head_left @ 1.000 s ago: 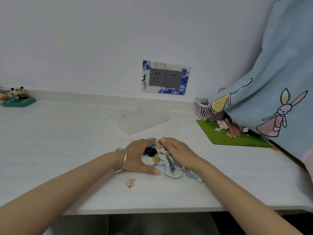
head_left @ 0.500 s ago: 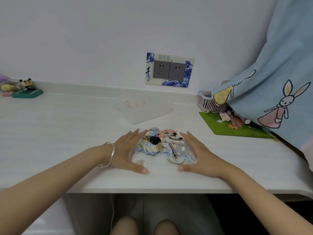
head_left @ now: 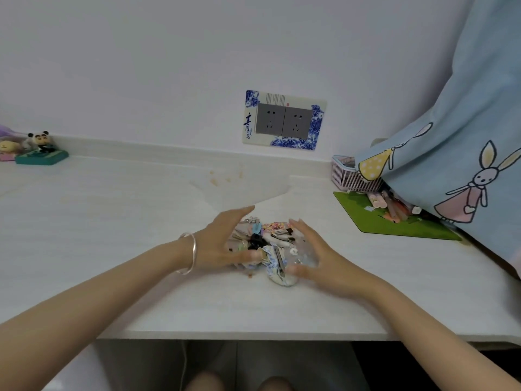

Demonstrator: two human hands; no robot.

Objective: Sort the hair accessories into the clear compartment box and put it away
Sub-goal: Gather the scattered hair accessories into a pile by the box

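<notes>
A small heap of hair accessories (head_left: 267, 244) lies on the white desk (head_left: 112, 221): clips, a black scrunchie, a blue-and-white fabric scrunchie (head_left: 275, 263) and some clear plastic. My left hand (head_left: 222, 244), with a silver bangle on the wrist, cups the heap's left side, fingers apart. My right hand (head_left: 318, 255) cups the right side, fingers spread, the thumb touching the fabric scrunchie. Neither hand holds anything. A clear flat box (head_left: 242, 187) rests just behind the heap, towards the wall.
A green mat (head_left: 394, 221) with pens and a pink basket (head_left: 346, 176) sit at the right, partly under a blue rabbit-print curtain (head_left: 465, 136). Panda figurines (head_left: 39, 148) stand at the far left. A double socket (head_left: 284, 119) is on the wall. My knees show below the desk edge.
A second ago both hands were closed over the heap; they spread apart, and now draw in again around it. The view has shifted slightly.
</notes>
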